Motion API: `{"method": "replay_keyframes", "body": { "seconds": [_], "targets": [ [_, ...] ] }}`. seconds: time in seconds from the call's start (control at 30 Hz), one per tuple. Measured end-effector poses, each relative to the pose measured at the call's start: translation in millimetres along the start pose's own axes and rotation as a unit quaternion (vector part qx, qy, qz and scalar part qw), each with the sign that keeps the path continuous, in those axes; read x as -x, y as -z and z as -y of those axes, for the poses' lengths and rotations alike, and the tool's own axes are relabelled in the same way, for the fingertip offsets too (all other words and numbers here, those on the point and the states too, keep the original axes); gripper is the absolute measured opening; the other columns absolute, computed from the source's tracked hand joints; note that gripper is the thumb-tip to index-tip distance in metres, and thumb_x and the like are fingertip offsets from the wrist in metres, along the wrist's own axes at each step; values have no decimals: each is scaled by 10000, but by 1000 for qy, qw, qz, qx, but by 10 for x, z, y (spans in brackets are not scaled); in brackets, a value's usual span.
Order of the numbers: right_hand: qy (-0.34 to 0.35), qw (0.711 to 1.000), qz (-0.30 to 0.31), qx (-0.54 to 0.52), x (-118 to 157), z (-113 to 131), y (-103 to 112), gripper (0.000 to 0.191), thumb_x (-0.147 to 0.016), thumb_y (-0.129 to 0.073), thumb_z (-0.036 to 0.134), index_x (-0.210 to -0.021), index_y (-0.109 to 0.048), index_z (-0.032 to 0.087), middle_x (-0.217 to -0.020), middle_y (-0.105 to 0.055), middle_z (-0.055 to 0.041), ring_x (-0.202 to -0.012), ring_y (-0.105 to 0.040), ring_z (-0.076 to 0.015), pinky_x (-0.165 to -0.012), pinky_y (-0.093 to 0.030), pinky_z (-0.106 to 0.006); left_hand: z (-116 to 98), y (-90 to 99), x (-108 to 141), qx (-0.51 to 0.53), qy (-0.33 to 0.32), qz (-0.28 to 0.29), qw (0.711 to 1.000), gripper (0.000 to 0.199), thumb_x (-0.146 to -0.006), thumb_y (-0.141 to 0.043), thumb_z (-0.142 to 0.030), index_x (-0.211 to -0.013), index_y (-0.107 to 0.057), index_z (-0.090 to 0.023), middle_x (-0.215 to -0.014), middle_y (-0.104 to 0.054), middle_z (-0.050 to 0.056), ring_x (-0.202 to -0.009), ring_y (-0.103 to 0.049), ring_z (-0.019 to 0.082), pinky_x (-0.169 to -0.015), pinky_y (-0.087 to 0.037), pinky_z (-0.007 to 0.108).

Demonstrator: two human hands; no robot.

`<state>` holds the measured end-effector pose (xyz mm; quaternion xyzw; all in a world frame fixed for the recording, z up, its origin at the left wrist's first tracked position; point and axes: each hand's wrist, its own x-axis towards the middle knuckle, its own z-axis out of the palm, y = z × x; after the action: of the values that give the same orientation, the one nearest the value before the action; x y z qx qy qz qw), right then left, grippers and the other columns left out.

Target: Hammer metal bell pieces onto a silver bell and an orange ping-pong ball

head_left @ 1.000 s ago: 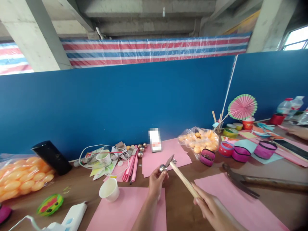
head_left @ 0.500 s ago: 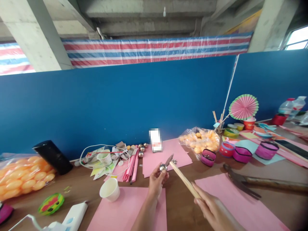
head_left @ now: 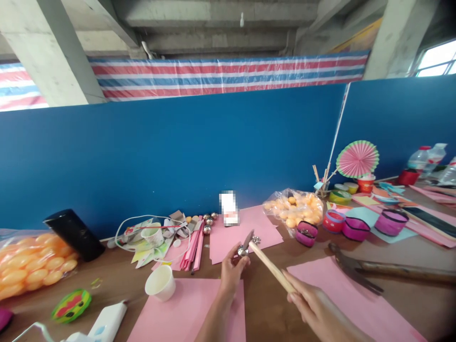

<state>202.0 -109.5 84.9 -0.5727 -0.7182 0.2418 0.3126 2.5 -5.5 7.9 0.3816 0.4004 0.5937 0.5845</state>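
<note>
Hammer [head_left: 271, 267] and silver ball [head_left: 242, 251] overlap at six o'clock from the centre of our view, so we cannot tell whether the dark head [head_left: 248, 239] touches the ball, whose underside our left hand [head_left: 231, 273] hides, fingers closed on it. At four o'clock from it, our right hand [head_left: 308, 300] is clamped on the pale wooden handle [head_left: 280, 277]. The ball looks shiny and round, with pink paper [head_left: 252, 221] at twelve o'clock.
</note>
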Motion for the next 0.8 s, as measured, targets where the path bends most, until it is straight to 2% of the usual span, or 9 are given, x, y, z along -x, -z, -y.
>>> {"method": "replay_keyframes", "body": {
  "seconds": [0.13,0.23,0.4,0.5,0.67,0.8],
  "targets": [
    [-4,1000,11,5,-7,-29,-4,464,-869,-300,370,-1260,-423,153,-791,-665,-64,-530,-589,-141,-523,-491,-220,-5,-1,7,3,-4,7,1000,580,-601,-706,-240,-1152,-535,-177,-844,-632,56,-670,-605,130,-706,-499,311],
    [-9,1000,27,5,-14,-30,-12,457,-869,-304,369,-1245,-442,149,-754,-666,-55,-501,-582,-140,-501,-486,-220,2,-3,9,9,0,4,1000,575,-612,-700,-228,-1158,-528,-168,-806,-635,50,-677,-608,133,-719,-497,313],
    [26,999,-33,-2,-36,-24,40,427,-851,-352,383,-1205,-491,191,-738,-681,-45,-523,-608,-146,-550,-509,-224,21,-23,-26,78,41,-36,995,592,-558,-743,-193,-1119,-556,-184,-816,-637,42,-662,-614,122,-708,-510,293],
    [40,998,-46,6,-28,-63,27,422,-843,-371,388,-1203,-496,207,-787,-691,-54,-600,-638,-162,-591,-521,-223,17,-28,-38,123,58,-55,989,548,-534,-762,-172,-1055,-593,-185,-842,-637,43,-666,-617,114,-698,-520,260],
    [46,999,-16,15,15,-137,-96,411,-852,-381,336,-1223,-476,185,-1068,-625,-82,-910,-615,-188,-768,-500,-241,-27,-8,-8,142,84,-18,986,366,-582,-740,-207,-926,-634,-137,-786,-640,46,-634,-619,103,-624,-530,201],
    [42,999,-19,2,24,-165,-133,419,-866,-355,325,-1251,-441,182,-1079,-619,-89,-898,-619,-178,-752,-504,-231,-62,-16,3,160,93,-13,983,259,-596,-730,-213,-820,-645,-115,-709,-634,35,-597,-610,93,-583,-527,184]
  ]
}}
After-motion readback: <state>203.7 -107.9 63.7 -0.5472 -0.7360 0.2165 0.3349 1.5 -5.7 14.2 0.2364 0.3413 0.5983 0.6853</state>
